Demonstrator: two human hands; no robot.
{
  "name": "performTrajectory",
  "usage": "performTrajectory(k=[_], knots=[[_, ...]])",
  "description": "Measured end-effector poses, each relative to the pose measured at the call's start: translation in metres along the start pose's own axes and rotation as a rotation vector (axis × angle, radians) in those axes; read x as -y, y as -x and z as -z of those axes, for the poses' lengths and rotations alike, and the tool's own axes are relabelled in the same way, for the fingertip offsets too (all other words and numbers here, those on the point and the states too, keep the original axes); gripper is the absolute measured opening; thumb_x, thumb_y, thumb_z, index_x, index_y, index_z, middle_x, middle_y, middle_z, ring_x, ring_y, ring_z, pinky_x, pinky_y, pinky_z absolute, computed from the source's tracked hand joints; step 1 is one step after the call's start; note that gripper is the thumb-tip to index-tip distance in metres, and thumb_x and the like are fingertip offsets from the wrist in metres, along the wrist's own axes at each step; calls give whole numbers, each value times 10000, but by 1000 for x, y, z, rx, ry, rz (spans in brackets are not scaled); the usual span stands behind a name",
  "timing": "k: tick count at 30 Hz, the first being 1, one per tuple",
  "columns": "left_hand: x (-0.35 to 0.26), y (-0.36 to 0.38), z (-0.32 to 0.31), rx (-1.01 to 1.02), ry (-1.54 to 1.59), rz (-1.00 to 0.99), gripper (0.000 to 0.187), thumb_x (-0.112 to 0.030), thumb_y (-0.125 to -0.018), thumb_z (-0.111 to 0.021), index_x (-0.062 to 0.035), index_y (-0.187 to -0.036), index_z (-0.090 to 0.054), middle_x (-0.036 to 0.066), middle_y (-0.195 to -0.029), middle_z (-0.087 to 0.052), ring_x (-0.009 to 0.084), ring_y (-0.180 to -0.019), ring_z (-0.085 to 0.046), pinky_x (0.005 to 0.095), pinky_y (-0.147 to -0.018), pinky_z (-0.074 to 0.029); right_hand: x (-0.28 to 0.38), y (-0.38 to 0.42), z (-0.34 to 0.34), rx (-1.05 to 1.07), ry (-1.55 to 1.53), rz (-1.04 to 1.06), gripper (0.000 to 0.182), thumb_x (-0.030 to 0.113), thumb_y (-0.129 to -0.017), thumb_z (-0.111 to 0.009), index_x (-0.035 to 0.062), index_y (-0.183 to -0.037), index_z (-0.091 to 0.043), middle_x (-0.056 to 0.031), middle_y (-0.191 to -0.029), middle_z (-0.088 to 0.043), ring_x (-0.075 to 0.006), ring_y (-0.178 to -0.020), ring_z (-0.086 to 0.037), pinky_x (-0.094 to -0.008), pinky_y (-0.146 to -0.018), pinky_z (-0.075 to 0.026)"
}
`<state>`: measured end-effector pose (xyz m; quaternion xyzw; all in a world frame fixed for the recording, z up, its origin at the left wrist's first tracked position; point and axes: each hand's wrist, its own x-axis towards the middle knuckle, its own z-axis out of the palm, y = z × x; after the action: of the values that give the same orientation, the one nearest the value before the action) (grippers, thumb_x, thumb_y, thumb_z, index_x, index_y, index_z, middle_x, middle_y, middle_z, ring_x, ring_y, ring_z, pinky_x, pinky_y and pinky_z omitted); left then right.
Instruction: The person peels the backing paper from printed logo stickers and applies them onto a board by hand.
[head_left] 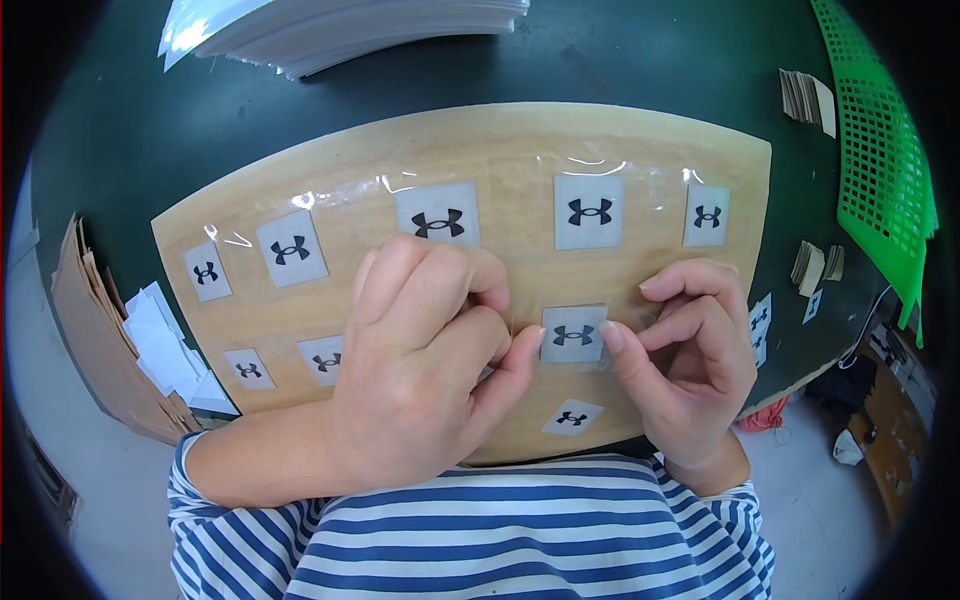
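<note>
A small pale square card (573, 335) with a black logo lies on the tan board (520, 140) between my two hands. My left hand (425, 360) has its fingers curled in, and its thumb tip meets the card's left edge. Whatever those curled fingers hold, if anything, is hidden. The thumb of my right hand (695, 355) touches the card's right edge, its other fingers bent and spread apart from the thumb. Below the gap between my hands is a tilted smaller card (573, 417). A larger card (438, 215) above my left hand is partly covered by it.
More logo cards, such as one at the upper right (589, 212), lie in rows under shiny clear film. A stack of white sheets (370, 35) stands behind the board. A green perforated basket (880, 150) and small card bundles (805, 100) are at right, cardboard (95, 320) at left.
</note>
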<state>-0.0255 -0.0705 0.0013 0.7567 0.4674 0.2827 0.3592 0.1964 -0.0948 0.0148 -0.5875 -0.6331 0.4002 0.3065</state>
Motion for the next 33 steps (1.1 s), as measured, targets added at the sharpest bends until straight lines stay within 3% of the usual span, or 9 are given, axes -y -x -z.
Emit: performTrajectory(k=[9, 13, 24, 29, 33], knots=[[-1, 0, 0, 16, -22, -6, 221, -21, -761, -807, -76, -664, -616, 58, -955, -558, 191, -845, -423, 267, -714, -374, 2, 0, -1, 23, 41, 2, 235, -23, -827, -793, 71, -777, -584, -94, -1137, -572, -181, -999, -511, -247, -866, -446], [-2, 0, 1, 22, -32, 15, 217, -25, -762, -808, -73, -664, -620, 57, -954, -554, 191, -845, -417, 264, -706, -373, -1, 0, -5, -45, 12, 14, 213, -23, -771, -807, 62, -743, -614, -88, -1078, -623, -199, -931, -497, -276, -786, -438], [-2, -1, -1, 23, -34, -7, 235, -24, -768, -808, -77, -664, -604, 62, -964, -549, 190, -852, -416, 262, -701, -371, -2, -1, -7, -66, 28, 39, 220, -35, -767, -794, 63, -724, -601, -80, -1064, -621, -198, -922, -495, -269, -773, -439], [-4, 1, -1, -9, -4, 36, 215, 12, -722, -780, -70, -665, -590, 59, -948, -569, 213, -851, -451, 303, -781, -397, -4, -1, -7, -62, 33, 67, 224, -38, -770, -789, 64, -722, -595, -80, -1067, -619, -197, -928, -492, -266, -772, -437], [-2, -1, 0, 24, -29, -6, 246, -28, -781, -804, -79, -666, -593, 61, -968, -542, 192, -864, -415, 262, -706, -372, -3, -1, -7, -57, 73, 84, 227, -35, -782, -783, 68, -721, -590, -81, -1069, -613, -197, -937, -486, -265, -774, -435]])
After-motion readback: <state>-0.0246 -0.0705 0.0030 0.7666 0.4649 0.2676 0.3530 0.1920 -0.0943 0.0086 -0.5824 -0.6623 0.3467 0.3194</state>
